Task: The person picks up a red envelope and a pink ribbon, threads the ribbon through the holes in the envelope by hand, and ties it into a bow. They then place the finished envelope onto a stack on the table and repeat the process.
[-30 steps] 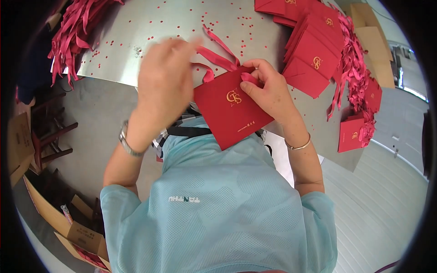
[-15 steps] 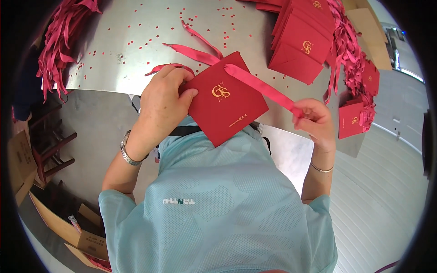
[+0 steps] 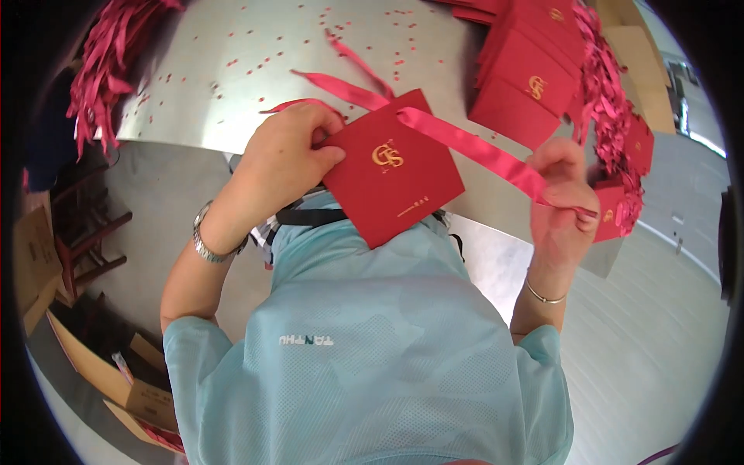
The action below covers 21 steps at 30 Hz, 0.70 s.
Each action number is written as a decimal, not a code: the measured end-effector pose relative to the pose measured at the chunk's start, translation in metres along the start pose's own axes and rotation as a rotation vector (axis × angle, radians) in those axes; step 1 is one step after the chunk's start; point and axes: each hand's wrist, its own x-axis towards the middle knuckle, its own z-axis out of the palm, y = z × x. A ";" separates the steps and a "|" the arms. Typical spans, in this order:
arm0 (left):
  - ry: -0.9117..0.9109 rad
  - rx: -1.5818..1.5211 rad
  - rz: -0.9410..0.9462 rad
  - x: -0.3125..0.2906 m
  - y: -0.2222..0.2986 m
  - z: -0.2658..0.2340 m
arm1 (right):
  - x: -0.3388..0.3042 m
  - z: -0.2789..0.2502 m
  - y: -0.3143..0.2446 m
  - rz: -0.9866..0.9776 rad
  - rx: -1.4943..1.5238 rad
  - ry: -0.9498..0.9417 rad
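Note:
A small red paper gift bag [image 3: 395, 182] with a gold emblem hangs tilted over the table's near edge, in front of my body. My left hand [image 3: 298, 155] pinches its left edge between thumb and fingers. From a hole near the bag's top runs a pink ribbon [image 3: 473, 151], stretched taut to the right. My right hand [image 3: 564, 201] is closed on the far end of that ribbon, with a short tail sticking out past the fingers. Loose ribbon ends [image 3: 345, 87] trail behind the bag on the table.
On the metal table [image 3: 232, 101] lie scattered red paper dots. A bundle of pink ribbons [image 3: 108, 70] hangs over its left edge. Stacked red bags [image 3: 527, 77] and more ribbons [image 3: 608, 101] lie at the right. Cardboard boxes [image 3: 101, 364] and a wooden stool [image 3: 93, 232] stand lower left.
My right hand has moved right and slightly down, drawing more ribbon through the bag's hole. My left hand still holds the bag; the view has shifted slightly.

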 end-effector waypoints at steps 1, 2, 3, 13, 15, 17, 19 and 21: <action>-0.020 -0.010 -0.002 0.000 0.000 -0.002 | 0.003 0.012 -0.009 0.079 -0.081 0.115; -0.035 -0.027 -0.026 0.002 0.001 -0.004 | 0.007 0.017 -0.013 0.039 -0.027 0.094; -0.020 -0.029 -0.045 0.002 0.002 -0.006 | 0.012 0.021 -0.013 0.001 0.028 0.073; -0.052 -0.131 0.065 -0.002 -0.007 -0.002 | 0.003 0.114 0.033 0.649 -0.254 -0.230; -0.083 -0.068 0.057 -0.003 -0.006 -0.003 | -0.001 0.116 0.039 0.584 -0.318 -0.170; -0.059 -0.092 0.071 -0.003 -0.009 0.001 | -0.002 0.117 0.042 0.526 -0.386 -0.184; -0.035 -0.114 0.084 -0.005 -0.009 0.003 | -0.003 0.118 0.045 0.467 -0.452 -0.197; -0.064 -0.209 -0.003 -0.006 -0.007 0.000 | -0.004 0.120 0.048 0.433 -0.341 -0.104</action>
